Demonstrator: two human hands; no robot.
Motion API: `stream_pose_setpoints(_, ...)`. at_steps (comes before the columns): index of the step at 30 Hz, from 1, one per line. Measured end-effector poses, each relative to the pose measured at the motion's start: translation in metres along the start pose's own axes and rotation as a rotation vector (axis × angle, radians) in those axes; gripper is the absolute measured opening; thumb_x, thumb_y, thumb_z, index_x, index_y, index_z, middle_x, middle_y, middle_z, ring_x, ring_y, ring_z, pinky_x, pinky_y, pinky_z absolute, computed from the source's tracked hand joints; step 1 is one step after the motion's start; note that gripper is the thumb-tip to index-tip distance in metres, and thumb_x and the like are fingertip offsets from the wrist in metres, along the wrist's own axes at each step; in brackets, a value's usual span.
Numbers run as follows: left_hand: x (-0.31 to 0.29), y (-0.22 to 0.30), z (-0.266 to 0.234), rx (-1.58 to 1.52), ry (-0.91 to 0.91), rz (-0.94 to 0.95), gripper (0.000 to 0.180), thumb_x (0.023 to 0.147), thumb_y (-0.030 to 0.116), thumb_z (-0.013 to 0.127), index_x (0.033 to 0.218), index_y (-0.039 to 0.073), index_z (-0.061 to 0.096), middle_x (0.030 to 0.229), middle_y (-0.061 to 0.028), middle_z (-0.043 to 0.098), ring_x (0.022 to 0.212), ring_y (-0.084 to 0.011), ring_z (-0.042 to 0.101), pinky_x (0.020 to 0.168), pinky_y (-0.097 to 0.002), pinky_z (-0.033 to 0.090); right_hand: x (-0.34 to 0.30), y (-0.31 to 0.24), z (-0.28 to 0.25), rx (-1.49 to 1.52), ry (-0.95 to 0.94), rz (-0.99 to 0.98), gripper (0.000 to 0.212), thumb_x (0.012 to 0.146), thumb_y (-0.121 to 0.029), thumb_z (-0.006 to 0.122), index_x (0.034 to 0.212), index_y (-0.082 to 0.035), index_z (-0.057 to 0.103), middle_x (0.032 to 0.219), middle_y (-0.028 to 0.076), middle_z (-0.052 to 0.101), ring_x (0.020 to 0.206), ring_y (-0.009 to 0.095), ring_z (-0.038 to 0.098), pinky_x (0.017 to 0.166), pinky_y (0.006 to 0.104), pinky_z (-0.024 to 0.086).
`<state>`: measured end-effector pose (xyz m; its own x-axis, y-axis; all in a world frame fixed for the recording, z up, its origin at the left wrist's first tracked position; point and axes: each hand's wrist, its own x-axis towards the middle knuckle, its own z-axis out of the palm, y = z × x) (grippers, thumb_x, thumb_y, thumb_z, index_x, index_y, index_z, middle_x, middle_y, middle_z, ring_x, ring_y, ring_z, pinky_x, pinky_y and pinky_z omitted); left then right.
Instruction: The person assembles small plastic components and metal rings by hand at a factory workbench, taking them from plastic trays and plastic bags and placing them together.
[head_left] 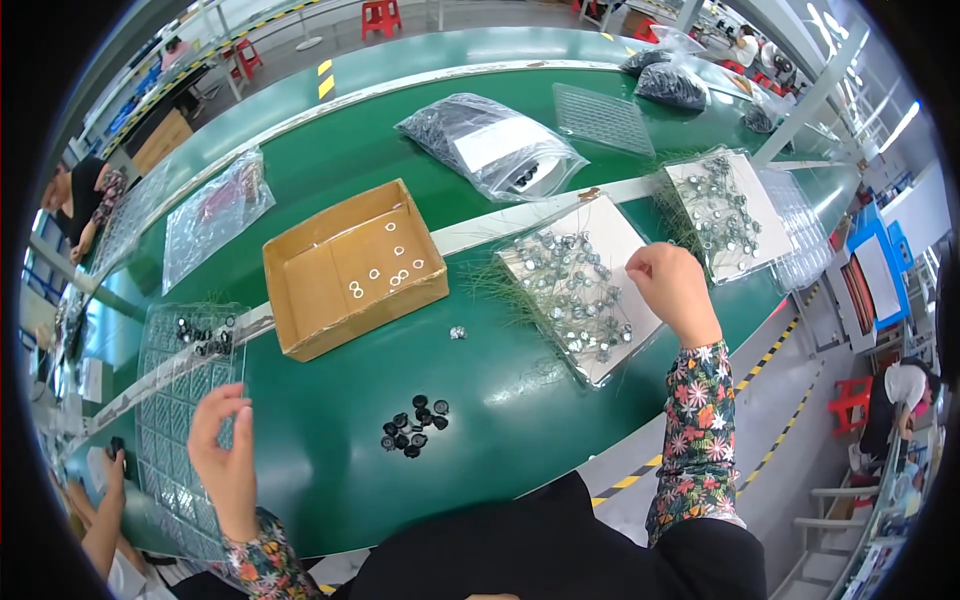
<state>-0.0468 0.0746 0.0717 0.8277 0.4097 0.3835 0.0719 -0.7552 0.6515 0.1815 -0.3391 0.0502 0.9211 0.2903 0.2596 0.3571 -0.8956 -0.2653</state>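
Observation:
My left hand [225, 460] is over the clear plastic tray [165, 400], its thumb and fingers apart and nothing visible between them. Some small black and silver parts [205, 338] lie at that tray's far end. My right hand [675, 290] is closed in a pinch at the right edge of a white board [612, 222]; anything in its fingertips is too small or hidden. Many small round silver parts [575, 285] with thin green wires cover this board. Several round black caps [415, 428] are piled on the green table [520, 400], and one small silver part [458, 332] sits beyond them.
A cardboard box [330, 250] holds several white rings. Behind it are a bag of black parts [480, 140] and a flat clear bag [218, 215]. Another loaded white board [765, 220] stands at the right, beside clear trays [800, 225]. A co-worker's hand [115, 470] shows at left.

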Motion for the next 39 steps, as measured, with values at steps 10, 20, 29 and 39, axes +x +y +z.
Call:
stream_pose_setpoints(10, -0.011, 0.018, 0.056, -0.286, -0.092, -0.051, 0.006, 0.078, 0.0, 0.062, 0.083, 0.0, 0.065, 0.093, -0.0115, 0.065, 0.089, -0.0205, 0.06, 0.083, -0.0304, 0.045, -0.021, 0.006, 0.011, 0.121, -0.076, -0.025, 0.016, 0.07, -0.003, 0.057, 0.085, -0.003, 0.062, 0.082, 0.011, 0.061, 0.078, 0.028, 0.06, 0.071, 0.0371, 0.048)
stream_pose_setpoints(20, -0.019, 0.006, 0.064, -0.307, -0.099, 0.017, 0.005, 0.078, 0.003, 0.065, 0.083, 0.003, 0.066, 0.088, -0.0103, 0.067, 0.084, -0.0214, 0.065, 0.077, -0.031, 0.05, -0.021, 0.003, 0.029, 0.293, -0.01, -0.015, 0.02, 0.067, -0.002, 0.061, 0.087, 0.0, 0.061, 0.083, 0.009, 0.063, 0.078, 0.018, 0.059, 0.073, 0.0302, 0.046)
stream_pose_setpoints(29, -0.02, 0.014, 0.07, -0.396, -0.179, 0.095, 0.006, 0.08, 0.005, 0.064, 0.086, 0.004, 0.065, 0.091, -0.0071, 0.066, 0.087, -0.0219, 0.063, 0.078, -0.0311, 0.049, -0.027, 0.042, 0.037, 0.363, 0.029, -0.008, 0.017, 0.072, 0.005, 0.059, 0.089, 0.0, 0.059, 0.074, 0.004, 0.055, 0.064, 0.011, 0.049, 0.057, 0.0248, 0.039)
stream_pose_setpoints(39, -0.015, 0.025, 0.083, -0.421, -0.246, 0.195, 0.008, 0.08, 0.008, 0.065, 0.086, 0.003, 0.064, 0.09, -0.0078, 0.066, 0.085, -0.0241, 0.062, 0.077, -0.0335, 0.049, -0.032, 0.042, 0.022, 0.353, 0.046, -0.044, 0.018, 0.076, 0.006, 0.058, 0.093, 0.003, 0.062, 0.078, 0.006, 0.058, 0.065, 0.012, 0.049, 0.059, 0.0249, 0.042)
